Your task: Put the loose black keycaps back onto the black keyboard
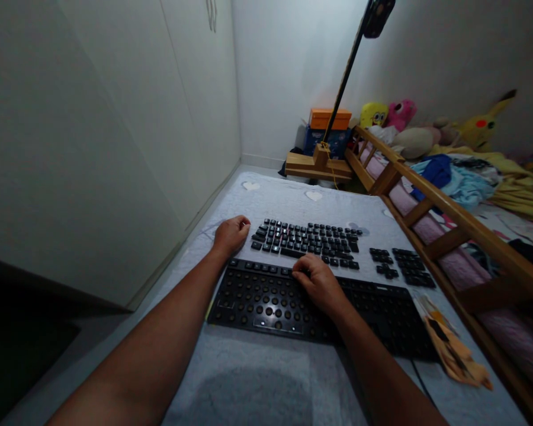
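A black cord (420,378) lies in front of the near edge of the keyboard base (288,307), toward its right end. The base stretches crosswise before the person: its long axis runs left to right, with the right end dipping slightly nearer. Its far edge, bearing a row of caps still fitted at the left, faces away from the person, and the rows of bare round posts lie on the near side. To the right, just beside the base, is an orange cloth item (444,356) with a slim dark thing across it.

The right hand (316,280) is over the far edge of the base, around the middle of its length. Its fingers are curled, thumb and forefinger almost meeting by the fitted row — whether a cap sits between them I cannot tell. The left hand (231,235) is past the base's far left corner, beside the left end of the loose keycaps (306,236). It is loosely closed with the fingertips together; again I cannot tell if it has hold of anything.

Those caps are laid out beyond the base, in rows roughly parallel to it, the long space bar (293,252) on the near side. Smaller groups (413,267) stand apart at the right. All rest on a pale cloth (275,198) patterned with hearts.

Farther off, a wooden bed rail (439,200) slants along the right, plush toys (401,115) behind it; a wooden stand (302,164) carries a tall dark pole (347,77), with an orange box (331,118) behind.
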Demonstrator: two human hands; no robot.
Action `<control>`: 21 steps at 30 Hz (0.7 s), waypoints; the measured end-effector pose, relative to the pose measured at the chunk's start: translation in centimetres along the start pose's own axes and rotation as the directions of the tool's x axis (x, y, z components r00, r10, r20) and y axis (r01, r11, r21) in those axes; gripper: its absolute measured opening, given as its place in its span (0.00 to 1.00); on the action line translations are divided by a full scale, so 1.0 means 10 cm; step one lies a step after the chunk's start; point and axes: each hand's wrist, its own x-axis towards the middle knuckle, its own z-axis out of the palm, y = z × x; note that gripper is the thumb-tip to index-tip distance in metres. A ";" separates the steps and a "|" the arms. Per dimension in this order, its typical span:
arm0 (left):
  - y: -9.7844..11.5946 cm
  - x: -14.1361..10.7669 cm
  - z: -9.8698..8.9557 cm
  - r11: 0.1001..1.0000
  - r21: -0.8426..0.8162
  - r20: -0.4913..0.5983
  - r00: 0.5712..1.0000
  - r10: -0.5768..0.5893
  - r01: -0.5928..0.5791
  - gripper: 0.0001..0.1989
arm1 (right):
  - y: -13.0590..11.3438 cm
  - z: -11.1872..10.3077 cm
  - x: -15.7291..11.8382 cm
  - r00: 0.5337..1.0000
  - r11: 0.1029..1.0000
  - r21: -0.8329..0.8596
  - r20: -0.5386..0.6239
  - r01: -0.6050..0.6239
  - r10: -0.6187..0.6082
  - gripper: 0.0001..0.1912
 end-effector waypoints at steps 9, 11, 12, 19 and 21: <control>-0.01 0.00 0.02 1.000 -0.002 -0.017 1.000 -0.002 0.002 0.13 | 0.03 0.05 0.01 0.998 0.999 0.014 -0.052 -0.037 0.037 0.06; -0.01 0.01 0.02 1.000 -0.006 -0.017 1.000 -0.002 0.002 0.13 | 0.03 0.07 0.01 0.998 0.999 0.013 -0.059 -0.037 0.038 0.07; -0.01 0.01 0.02 1.000 -0.007 -0.018 1.000 -0.001 0.000 0.13 | 0.03 0.07 0.01 0.998 0.999 0.012 -0.057 -0.032 0.033 0.07; 0.00 0.00 0.01 1.000 -0.007 -0.013 1.000 0.000 0.000 0.13 | 0.02 0.04 0.01 0.999 1.000 0.008 -0.030 -0.021 0.021 0.07; 0.01 0.00 0.01 1.000 -0.003 -0.010 1.000 -0.005 0.005 0.13 | 0.02 0.04 0.01 0.999 1.000 0.009 -0.025 -0.020 0.020 0.07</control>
